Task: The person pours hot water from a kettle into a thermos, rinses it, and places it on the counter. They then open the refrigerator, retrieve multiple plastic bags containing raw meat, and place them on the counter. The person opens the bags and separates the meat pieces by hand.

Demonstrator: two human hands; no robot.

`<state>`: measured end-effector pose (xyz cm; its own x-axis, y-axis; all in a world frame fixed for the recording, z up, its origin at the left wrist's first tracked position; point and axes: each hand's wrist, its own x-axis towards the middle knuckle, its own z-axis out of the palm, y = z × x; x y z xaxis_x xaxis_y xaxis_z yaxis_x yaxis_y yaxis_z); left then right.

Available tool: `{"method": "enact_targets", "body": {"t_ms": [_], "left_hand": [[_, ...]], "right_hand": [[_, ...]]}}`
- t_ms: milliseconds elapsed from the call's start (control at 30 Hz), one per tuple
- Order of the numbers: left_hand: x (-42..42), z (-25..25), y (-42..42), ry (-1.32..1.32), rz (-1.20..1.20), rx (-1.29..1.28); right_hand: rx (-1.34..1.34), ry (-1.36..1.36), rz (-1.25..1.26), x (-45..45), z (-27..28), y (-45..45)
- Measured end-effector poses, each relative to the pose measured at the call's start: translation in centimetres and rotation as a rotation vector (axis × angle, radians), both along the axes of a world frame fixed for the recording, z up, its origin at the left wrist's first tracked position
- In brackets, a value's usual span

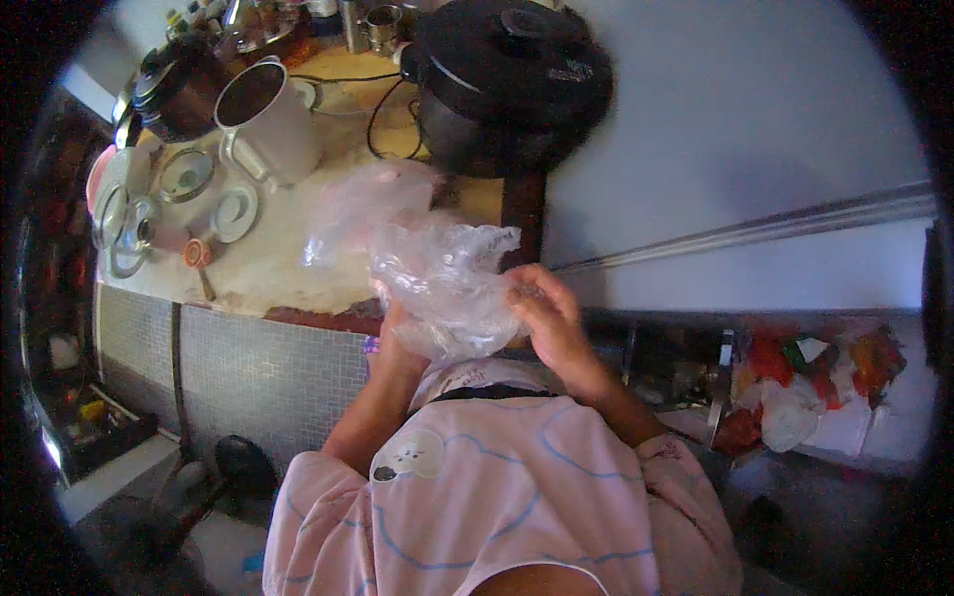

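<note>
Between my two hands, in front of my waist, is a crumpled clear plastic bag (447,283). My left hand (399,328) holds its left side from below, with the fingers mostly hidden by the film. At the upper right edge, my right hand (548,313) pinches the film between thumb and fingers. Just beyond, over the worn countertop (283,276), is a pinkish, blurred plastic bag (373,197); whether it touches the clear one I cannot tell.
A large black lidded cooker (514,89) stands at the back, with a black cord beside it. Left of it are a white pitcher (272,127), a dark pot (179,93), several lids (235,214) and a small orange-headed utensil (197,257). Colourful bags (790,387) lie at the right.
</note>
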<state>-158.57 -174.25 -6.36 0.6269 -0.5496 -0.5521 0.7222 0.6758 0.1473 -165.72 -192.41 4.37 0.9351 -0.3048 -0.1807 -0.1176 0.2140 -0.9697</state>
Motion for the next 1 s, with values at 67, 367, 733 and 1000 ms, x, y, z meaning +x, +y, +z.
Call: {"method": "enact_targets", "body": {"t_ms": [67,367,733,1000], "left_hand": [[0.2,-0.9,2.0,-0.073,0.075,0.025],[-0.6,-10.1,9.6,-0.341,0.287,-0.036],[7.2,-4.8,16.7,-0.008,0.396,0.244],[14.6,-5.3,18.8,-0.446,0.357,0.009]], "right_hand": [[-0.314,-0.202,0.102,0.4,3.3,0.1],[-0.548,-0.619,0.829,5.8,2.1,8.4],[-1.023,-0.080,0.409,10.5,-9.0,5.9],[-0.820,-0.060,0.311,10.9,-7.4,8.6]]}}
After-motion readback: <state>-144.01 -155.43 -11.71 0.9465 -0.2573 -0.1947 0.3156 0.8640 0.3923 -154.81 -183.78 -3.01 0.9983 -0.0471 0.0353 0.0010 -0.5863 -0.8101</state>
